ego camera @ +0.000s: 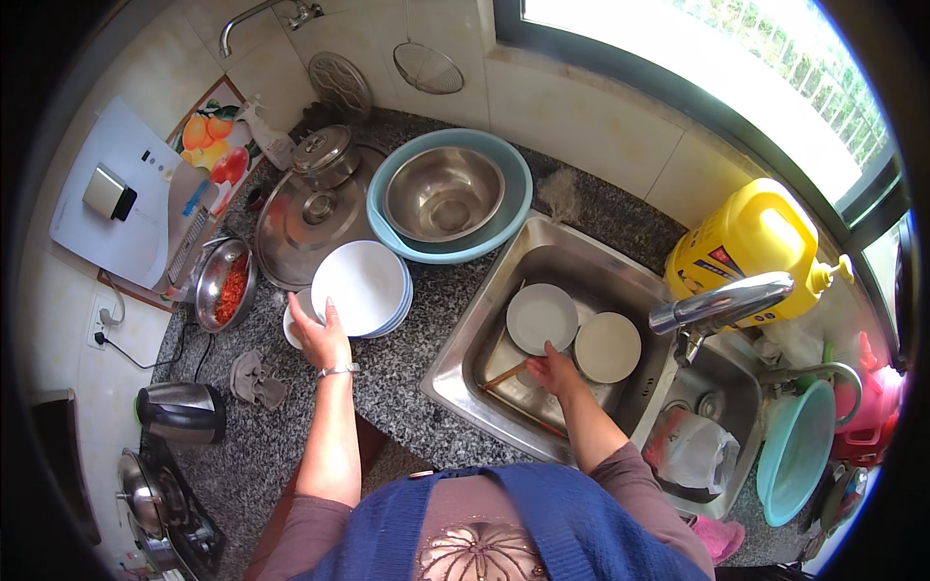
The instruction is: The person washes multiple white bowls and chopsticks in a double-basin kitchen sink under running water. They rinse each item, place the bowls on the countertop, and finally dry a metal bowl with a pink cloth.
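My left hand (321, 340) is at the near left side of a stack of white dishes (360, 287) with blue-edged ones beneath. Its thumb lies over the stack's near edge, and its fingers overlap another white dish (292, 328) at the left; whether it grips this dish is unclear. Over the left steel sink basin (472, 428), my right hand (556, 370) has its thumb or a finger at the near rim of a small white dish (542, 318). A second white dish (608, 347) sits beside it. A wooden stick (503, 378) shows by my right fingers.
A blue-green basin (519, 189) holding a steel bowl (447, 218) stands behind the stack, near a large steel lid (280, 247). A steel bowl of red food (231, 290) and an electric kettle (182, 412) stand left. The faucet (719, 301) reaches out before a yellow detergent jug (755, 240).
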Available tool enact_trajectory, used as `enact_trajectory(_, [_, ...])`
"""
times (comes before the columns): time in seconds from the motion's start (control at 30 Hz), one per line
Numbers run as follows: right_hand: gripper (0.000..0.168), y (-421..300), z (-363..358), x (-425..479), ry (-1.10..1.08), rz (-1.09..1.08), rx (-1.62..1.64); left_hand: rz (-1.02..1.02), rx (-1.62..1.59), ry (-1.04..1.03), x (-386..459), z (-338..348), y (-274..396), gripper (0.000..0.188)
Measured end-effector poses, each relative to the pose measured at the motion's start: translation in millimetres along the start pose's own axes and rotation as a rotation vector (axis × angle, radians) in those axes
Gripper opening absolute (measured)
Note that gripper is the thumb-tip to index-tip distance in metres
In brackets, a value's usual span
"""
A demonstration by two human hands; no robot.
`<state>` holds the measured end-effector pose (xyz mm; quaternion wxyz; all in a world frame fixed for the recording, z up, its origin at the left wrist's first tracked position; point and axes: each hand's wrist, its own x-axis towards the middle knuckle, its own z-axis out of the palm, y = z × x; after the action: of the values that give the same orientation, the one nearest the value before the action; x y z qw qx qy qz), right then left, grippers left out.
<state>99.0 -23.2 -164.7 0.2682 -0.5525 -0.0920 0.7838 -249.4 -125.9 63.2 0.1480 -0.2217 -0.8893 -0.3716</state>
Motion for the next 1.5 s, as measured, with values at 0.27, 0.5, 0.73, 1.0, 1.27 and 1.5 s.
enact_trajectory(0.27, [0.029, 0, 10, 24, 0.131, -0.027, -0.028, 0.525, -0.415, -0.169, -54, -27, 86, 0.053])
enact_trajectory(0.5, [0.021, -33, 1, -84, 0.345, -0.672, -1.201, 0.498, -0.508, -0.642, -113, 3, 101, 0.045])
enact_trajectory(0.73, [0.035, -30, -37, -165, 0.367, -0.669, -1.636, 0.535, -0.470, -0.928, -149, 14, 108, 0.039])
enact_trajectory(1.0, [0.044, 6, -47, -129, 0.445, -0.641, -1.497, 0.509, -0.479, -1.049, -175, 41, 72, 0.037])
enact_trajectory(1.27, [0.038, 6, -31, -98, -0.020, -0.013, -0.315, -0.025, -0.241, -1.271, -185, 64, 49, 0.053])
enact_trajectory(1.5, [0.037, -7, 13, -113, -0.284, -0.088, -0.232, -0.350, -0.805, -1.426, -177, 55, 70, 0.059])
